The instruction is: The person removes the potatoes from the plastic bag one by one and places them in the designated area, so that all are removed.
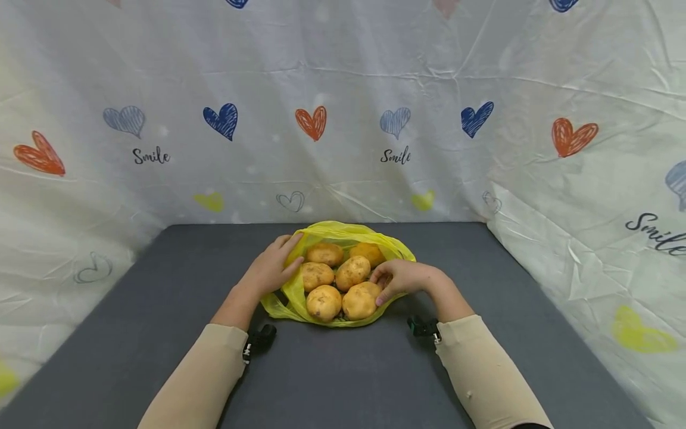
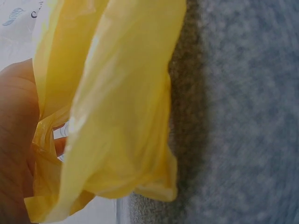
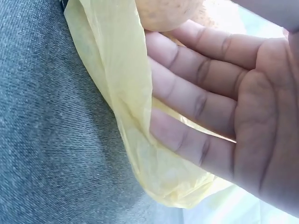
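1. Left hand: fingers pinch the soft, thin bag at its 10 o'clock.
2. Right hand: fingers touch the potato at 5 o'clock inside; can't tell if gripping.
3. Potato looks hard, heavy; hold its fat middle.

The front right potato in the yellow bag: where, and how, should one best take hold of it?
The front right potato is probably best gripped around its rounded right end, coming from above and the right: the right hand is beside it, the yellow bag opens upward, and another potato crowds its left side.
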Available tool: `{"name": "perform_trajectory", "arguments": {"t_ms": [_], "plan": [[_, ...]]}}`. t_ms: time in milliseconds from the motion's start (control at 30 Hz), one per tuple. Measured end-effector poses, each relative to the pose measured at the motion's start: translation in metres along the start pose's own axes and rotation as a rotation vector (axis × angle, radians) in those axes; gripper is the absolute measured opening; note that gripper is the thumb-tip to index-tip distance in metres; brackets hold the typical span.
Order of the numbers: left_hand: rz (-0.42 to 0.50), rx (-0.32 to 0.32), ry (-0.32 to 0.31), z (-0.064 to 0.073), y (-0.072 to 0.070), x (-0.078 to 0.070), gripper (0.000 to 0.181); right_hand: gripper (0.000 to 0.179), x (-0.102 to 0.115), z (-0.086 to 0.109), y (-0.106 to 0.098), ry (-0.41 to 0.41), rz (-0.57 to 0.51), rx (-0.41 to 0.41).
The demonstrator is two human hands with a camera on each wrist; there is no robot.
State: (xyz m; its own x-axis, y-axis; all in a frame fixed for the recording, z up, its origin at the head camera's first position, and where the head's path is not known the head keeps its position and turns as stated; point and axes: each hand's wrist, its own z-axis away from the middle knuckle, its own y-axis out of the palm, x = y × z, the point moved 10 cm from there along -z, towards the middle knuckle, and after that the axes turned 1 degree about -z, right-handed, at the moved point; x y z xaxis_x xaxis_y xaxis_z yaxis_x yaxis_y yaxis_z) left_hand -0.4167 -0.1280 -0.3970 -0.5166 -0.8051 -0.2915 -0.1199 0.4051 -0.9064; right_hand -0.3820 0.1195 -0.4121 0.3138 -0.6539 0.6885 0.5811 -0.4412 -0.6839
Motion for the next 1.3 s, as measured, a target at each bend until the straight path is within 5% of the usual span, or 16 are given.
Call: {"name": "perform_trajectory", "arguments": {"t_ms": [767,1300], "plan": [[0.009,0.021,-0.032,0.0,-0.004,0.001,0.066,0.051,0.012,0.035,-0.057,0.001,0.038,-0.265],[0.018,0.052,-0.071,0.0,0.003,0.01,0.068,0.052,-0.008,0.067,-0.097,0.023,-0.001,-0.439]]}}
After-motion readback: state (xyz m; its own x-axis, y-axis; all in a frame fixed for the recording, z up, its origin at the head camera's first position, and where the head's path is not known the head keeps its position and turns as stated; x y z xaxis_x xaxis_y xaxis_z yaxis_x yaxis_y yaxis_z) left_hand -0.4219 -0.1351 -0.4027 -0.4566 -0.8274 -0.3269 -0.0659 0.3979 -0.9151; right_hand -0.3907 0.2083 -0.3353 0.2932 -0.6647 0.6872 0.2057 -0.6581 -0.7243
